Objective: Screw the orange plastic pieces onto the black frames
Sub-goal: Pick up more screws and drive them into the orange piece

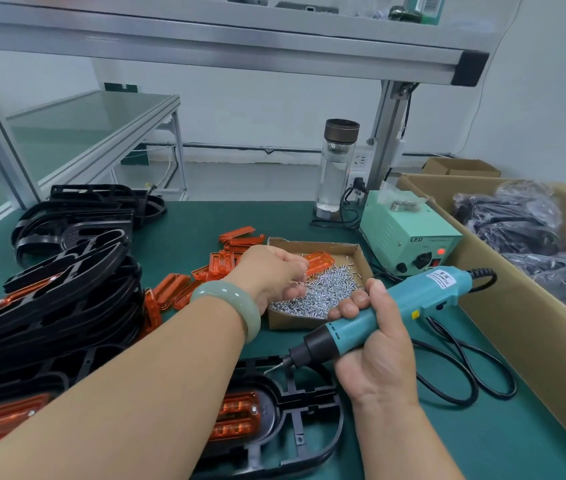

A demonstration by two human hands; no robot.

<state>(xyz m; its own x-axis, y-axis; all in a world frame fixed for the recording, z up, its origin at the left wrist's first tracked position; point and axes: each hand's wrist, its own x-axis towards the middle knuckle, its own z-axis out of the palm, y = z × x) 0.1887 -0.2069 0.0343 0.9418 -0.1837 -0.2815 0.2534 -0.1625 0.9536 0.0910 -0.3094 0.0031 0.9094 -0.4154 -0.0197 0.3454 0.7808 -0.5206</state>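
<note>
My left hand fingers pinch over the screws, frame centre; right hand wrapped around screwdriver, nearer the frame below.

Orange piece seated in flat black frame.

Green bench mat. Black frames stacked at 9 o'clock; loose orange pieces centre; screw tray beside; power unit at 2 o'clock.
</note>
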